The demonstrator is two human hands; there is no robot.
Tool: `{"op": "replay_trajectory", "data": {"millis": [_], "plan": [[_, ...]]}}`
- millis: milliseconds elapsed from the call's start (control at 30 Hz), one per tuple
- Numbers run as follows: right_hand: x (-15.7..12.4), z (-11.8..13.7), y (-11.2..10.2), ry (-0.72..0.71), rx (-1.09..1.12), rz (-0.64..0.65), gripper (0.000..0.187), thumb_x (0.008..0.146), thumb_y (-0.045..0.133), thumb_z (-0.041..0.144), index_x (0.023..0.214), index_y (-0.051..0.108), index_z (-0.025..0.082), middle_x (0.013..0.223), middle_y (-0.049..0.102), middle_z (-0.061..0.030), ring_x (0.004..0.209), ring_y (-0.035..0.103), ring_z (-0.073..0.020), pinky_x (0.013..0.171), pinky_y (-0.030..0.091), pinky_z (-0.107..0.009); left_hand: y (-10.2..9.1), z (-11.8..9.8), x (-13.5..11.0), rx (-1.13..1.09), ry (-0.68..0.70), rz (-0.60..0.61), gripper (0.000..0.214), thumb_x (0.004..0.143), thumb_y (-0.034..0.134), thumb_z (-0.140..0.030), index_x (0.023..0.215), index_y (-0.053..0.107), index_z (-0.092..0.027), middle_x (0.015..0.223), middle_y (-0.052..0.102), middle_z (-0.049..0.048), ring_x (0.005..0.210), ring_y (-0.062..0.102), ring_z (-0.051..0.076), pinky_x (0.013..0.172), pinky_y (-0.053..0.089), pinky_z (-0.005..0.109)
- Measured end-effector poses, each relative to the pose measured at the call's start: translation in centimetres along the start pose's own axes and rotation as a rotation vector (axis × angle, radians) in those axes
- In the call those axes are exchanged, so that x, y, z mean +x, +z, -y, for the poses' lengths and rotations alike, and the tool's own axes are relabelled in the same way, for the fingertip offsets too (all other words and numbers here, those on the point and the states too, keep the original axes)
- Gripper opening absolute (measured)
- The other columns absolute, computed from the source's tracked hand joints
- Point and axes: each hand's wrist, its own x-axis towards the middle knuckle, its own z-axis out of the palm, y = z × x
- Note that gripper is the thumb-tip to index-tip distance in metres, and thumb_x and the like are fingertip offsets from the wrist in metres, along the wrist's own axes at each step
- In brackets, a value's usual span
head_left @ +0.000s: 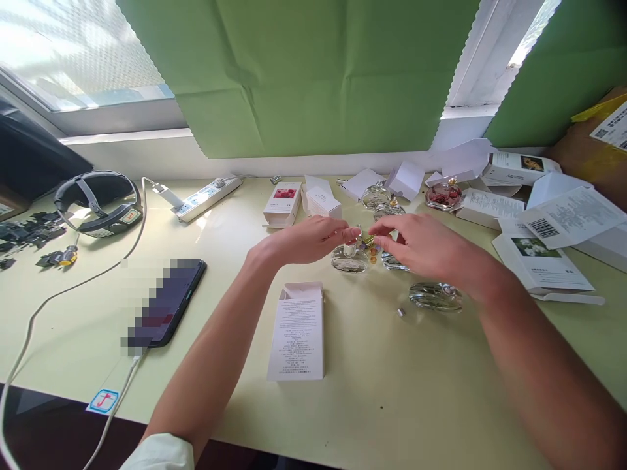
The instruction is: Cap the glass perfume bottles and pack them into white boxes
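My left hand (321, 236) is closed, its fingertips at the neck of a clear glass perfume bottle (349, 261) standing upright. Just right of it my right hand (416, 240) has its thumb and fingers curled together beside small gold-coloured parts (373, 254); what they pinch is too small to make out. Under that hand another glass bottle (393, 262) is partly hidden. A clear bottle (435, 296) lies nearer me, with a small silver cap (401, 313) to its left. Behind the hands stand more glass bottles (376, 196).
A white printed box (296, 336) with its top open lies in front of my left hand. Opened white boxes (543, 261) and a red bottle (443, 195) crowd the right. At left are a phone (171, 303) on a cable, a power strip (209, 198) and a headset (105, 209).
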Motion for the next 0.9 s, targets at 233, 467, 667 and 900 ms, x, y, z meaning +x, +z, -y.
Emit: {"op": "replay_trajectory", "data": {"millis": [233,467,667,900], "plan": [[-0.24,0.43,-0.01,-0.009,0.031,0.010,0.032,0.096,0.045,0.039,0.109,0.072,0.031,0.080,0.074,-0.0016,0.070,0.066,-0.0198,0.057,0.041,-0.031,0.09,0.08,0.14,0.082,-0.065,0.038,0.064,0.098,0.017,-0.065,0.101,0.064,-0.021,0.092,0.069,0.0065,0.084,0.061,0.020,0.074,0.046,0.029],[-0.37,0.66,0.22,-0.053,0.080,0.011,0.032,0.095,0.049,0.040,0.118,0.070,0.031,0.085,0.074,-0.0017,0.079,0.068,-0.0210,0.066,0.047,-0.032,0.18,0.28,0.28,0.082,-0.076,0.034,0.064,0.097,0.019,-0.066,0.100,0.064,-0.021,0.085,0.067,0.0075,0.082,0.061,0.021,0.071,0.046,0.030],[-0.13,0.43,0.56,-0.073,0.072,0.002,0.034,0.094,0.050,0.041,0.120,0.069,0.030,0.091,0.074,-0.0040,0.087,0.069,-0.0244,0.069,0.049,-0.034,0.16,0.44,0.39,0.070,-0.118,0.061,0.068,0.095,0.017,-0.070,0.099,0.064,-0.020,0.086,0.066,0.0083,0.078,0.059,0.019,0.067,0.045,0.030],[-0.12,0.56,0.76,-0.061,0.046,0.044,0.034,0.094,0.050,0.039,0.121,0.069,0.030,0.092,0.075,-0.0033,0.085,0.070,-0.0233,0.069,0.049,-0.033,0.34,0.39,0.51,0.055,-0.133,0.069,0.069,0.095,0.016,-0.071,0.101,0.063,-0.021,0.093,0.068,0.0089,0.084,0.061,0.021,0.072,0.046,0.031]]}}
